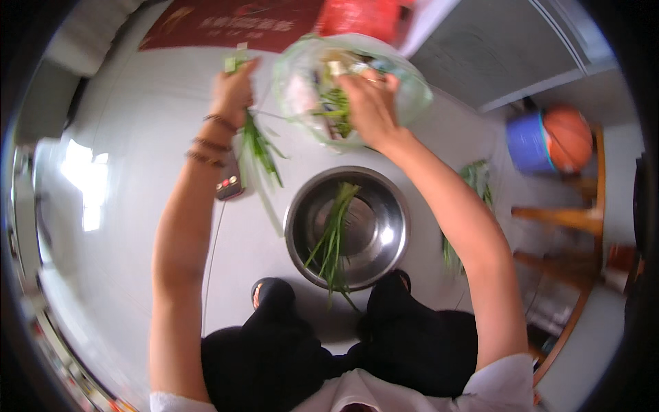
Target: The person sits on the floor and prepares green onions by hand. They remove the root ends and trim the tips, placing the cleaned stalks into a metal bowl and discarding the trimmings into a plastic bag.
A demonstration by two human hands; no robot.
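Observation:
My left hand [234, 92] grips a bunch of long green leafy stalks [260, 149], with pale cut-looking ends above the fist and leaves hanging below. My right hand [370, 103] is over the opening of a plastic-bag-lined bin [296, 116] that holds green scraps and other refuse; its fingers are spread, and whether something small is between them is blurred. Below, between my feet, stands a stainless steel basin [396, 211] with several green stalks [335, 226] lying in it, their tips over the near rim.
A phone-like dark object [229, 188] lies on the floor under my left wrist. More green stalks [479, 180] lie beyond my right forearm, near a wooden rack [561, 219] and a blue bucket [527, 141]. A red mat [226, 26] and a grey cabinet [494, 46] stand beyond.

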